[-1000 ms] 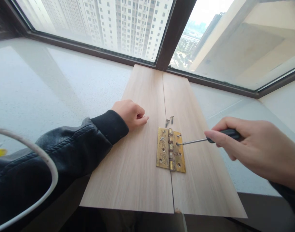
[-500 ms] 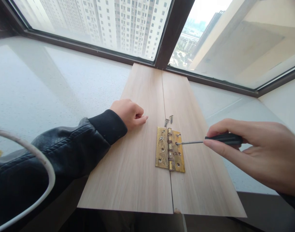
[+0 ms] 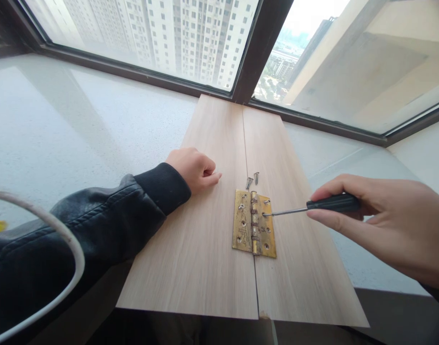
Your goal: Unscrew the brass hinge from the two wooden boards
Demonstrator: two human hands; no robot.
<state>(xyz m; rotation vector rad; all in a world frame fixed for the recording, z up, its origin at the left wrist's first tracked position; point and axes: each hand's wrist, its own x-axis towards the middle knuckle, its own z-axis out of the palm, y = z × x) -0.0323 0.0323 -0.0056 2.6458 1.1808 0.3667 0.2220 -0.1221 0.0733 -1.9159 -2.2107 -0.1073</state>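
Note:
A brass hinge (image 3: 254, 224) lies flat across the seam between two light wooden boards (image 3: 205, 239) on a white sill. My right hand (image 3: 384, 220) is closed on a black-handled screwdriver (image 3: 312, 206); its tip rests on a screw in the hinge's right leaf. My left hand (image 3: 194, 167) is curled into a loose fist, pressing down on the left board a little left of the hinge. Two loose screws (image 3: 252, 180) lie just beyond the hinge's top edge.
The white speckled sill (image 3: 79, 129) spreads to the left and right of the boards. Dark window frames (image 3: 257, 52) close off the far side. A white cable (image 3: 66, 239) loops over my left sleeve at the lower left. The boards overhang the sill's near edge.
My right hand has shifted its fingers slightly along the screwdriver handle while the tip stays on the same screw. My left hand has not moved.

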